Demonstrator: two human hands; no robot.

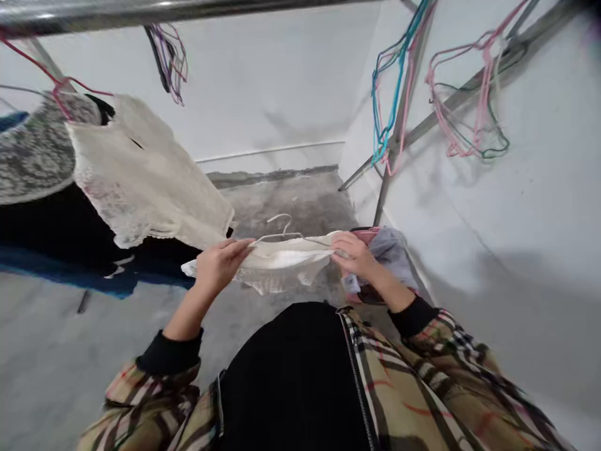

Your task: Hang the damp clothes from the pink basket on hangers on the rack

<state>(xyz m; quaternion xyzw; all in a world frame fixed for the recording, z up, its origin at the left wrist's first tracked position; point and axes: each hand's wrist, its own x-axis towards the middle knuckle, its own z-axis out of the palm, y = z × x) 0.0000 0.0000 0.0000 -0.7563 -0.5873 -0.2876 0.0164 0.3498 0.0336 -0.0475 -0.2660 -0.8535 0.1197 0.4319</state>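
I hold a small cream lace garment [282, 266] stretched between both hands in front of my body. A white wire hanger [280, 233] sits in its top edge, hook pointing away from me. My left hand [218, 266] is closed on the garment's left end. Closed on its right end, my right hand [354, 254] also seems to pinch the hanger's arm. Below them are my plaid jacket sleeves and black top.
A metal rail [141, 12] crosses the top, with a cream lace top [141, 175] and a grey speckled garment [32, 150] hanging at left. Empty coloured hangers [389, 106] hang on a rack at right. A pile of clothes [389, 250] lies past my right hand on the concrete floor [291, 200].
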